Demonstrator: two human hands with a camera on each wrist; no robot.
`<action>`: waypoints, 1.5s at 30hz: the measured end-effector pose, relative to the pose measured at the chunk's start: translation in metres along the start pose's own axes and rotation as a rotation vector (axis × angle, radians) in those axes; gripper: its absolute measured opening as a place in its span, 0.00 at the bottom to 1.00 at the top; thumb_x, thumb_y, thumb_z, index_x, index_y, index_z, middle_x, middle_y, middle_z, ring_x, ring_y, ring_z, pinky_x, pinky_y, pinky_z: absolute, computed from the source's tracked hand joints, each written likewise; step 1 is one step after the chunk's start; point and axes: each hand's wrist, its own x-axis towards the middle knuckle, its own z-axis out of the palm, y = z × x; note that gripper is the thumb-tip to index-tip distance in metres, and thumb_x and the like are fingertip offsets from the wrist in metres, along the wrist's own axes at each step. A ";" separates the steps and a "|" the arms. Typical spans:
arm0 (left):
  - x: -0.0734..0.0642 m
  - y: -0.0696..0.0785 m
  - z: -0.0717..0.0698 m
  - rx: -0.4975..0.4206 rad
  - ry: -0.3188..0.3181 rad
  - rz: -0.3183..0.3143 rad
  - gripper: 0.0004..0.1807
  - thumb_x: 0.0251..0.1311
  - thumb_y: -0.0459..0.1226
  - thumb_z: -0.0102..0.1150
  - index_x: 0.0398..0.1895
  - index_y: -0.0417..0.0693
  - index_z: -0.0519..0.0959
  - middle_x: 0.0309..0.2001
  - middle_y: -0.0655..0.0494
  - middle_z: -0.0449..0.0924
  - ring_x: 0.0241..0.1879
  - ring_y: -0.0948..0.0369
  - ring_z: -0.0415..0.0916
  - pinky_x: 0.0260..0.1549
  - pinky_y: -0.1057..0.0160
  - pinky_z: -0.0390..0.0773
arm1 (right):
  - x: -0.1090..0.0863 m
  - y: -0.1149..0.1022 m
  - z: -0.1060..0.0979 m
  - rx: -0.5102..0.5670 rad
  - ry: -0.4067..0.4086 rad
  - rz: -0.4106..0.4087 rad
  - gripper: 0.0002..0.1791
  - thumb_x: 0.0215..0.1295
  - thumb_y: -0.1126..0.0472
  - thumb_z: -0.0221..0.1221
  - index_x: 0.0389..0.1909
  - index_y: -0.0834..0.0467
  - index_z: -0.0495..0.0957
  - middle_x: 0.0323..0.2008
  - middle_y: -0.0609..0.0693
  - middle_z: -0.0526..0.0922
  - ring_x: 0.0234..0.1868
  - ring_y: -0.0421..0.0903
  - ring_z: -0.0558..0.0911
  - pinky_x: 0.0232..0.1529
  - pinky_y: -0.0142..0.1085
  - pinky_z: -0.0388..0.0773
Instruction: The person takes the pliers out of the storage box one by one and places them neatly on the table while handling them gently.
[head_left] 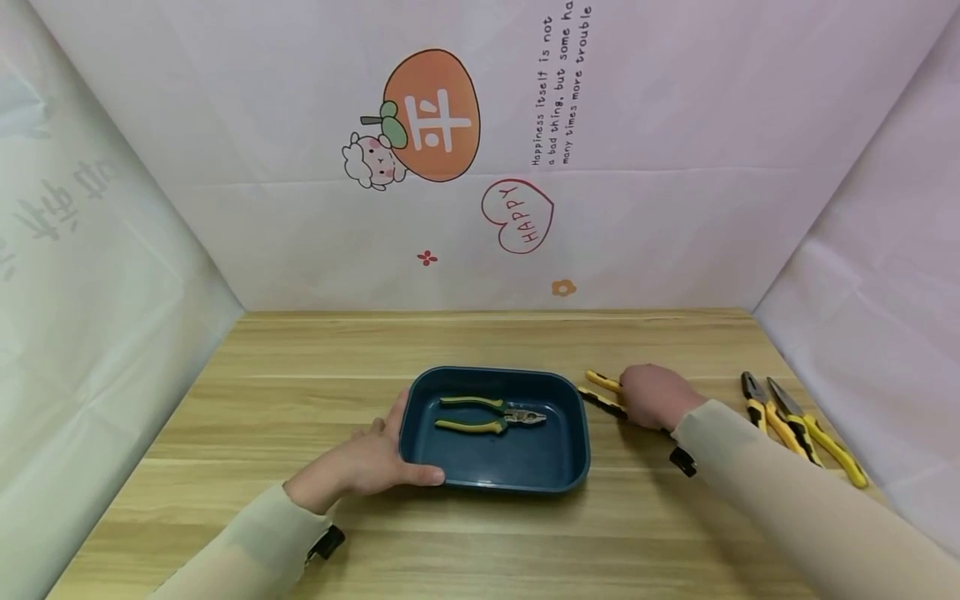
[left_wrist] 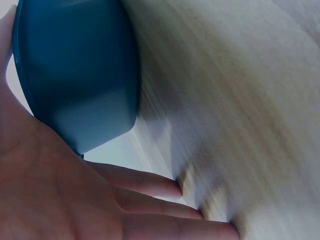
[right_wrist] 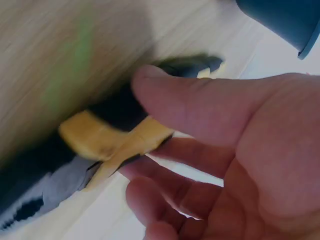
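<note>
A dark blue tray sits mid-table with green-and-yellow pliers lying inside it. My left hand rests against its left end, fingers straight and the thumb along the front corner. The left wrist view shows the tray's wall against my palm and flat fingers. My right hand is just right of the tray, over yellow-and-black pliers on the table. In the blurred right wrist view, thumb and curled fingers close round a yellow handle of those pliers.
Two more yellow-handled pliers lie side by side at the far right of the wooden table. White sheeting walls stand at the back and on both sides. A corner of the tray shows in the right wrist view.
</note>
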 end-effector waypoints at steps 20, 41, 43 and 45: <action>-0.001 0.001 -0.001 0.008 -0.009 -0.009 0.74 0.45 0.68 0.70 0.80 0.55 0.27 0.72 0.23 0.48 0.67 0.23 0.46 0.56 0.29 0.59 | -0.054 -0.021 0.025 -0.059 0.027 -0.027 0.02 0.64 0.66 0.60 0.32 0.59 0.79 0.32 0.55 0.75 0.23 0.45 0.72 0.22 0.38 0.72; 0.000 0.000 -0.001 -0.004 -0.011 -0.002 0.74 0.45 0.68 0.70 0.80 0.54 0.28 0.72 0.23 0.48 0.67 0.23 0.46 0.58 0.29 0.57 | -0.076 0.051 0.044 -0.361 0.265 -0.215 0.03 0.59 0.77 0.61 0.33 0.71 0.78 0.44 0.73 0.81 0.14 0.46 0.74 0.17 0.32 0.67; 0.000 0.001 -0.001 -0.005 -0.011 -0.001 0.74 0.45 0.68 0.70 0.80 0.54 0.28 0.72 0.23 0.48 0.67 0.23 0.46 0.58 0.29 0.56 | -0.077 0.059 0.043 -0.350 0.277 -0.211 0.08 0.58 0.75 0.65 0.38 0.73 0.78 0.46 0.72 0.81 0.20 0.49 0.79 0.21 0.33 0.74; 0.000 0.001 -0.001 -0.004 -0.013 -0.002 0.74 0.45 0.68 0.70 0.80 0.54 0.27 0.72 0.23 0.48 0.67 0.23 0.46 0.58 0.29 0.56 | -0.078 0.066 0.041 -0.310 0.281 -0.206 0.14 0.57 0.70 0.69 0.40 0.74 0.79 0.48 0.73 0.80 0.28 0.53 0.83 0.26 0.36 0.79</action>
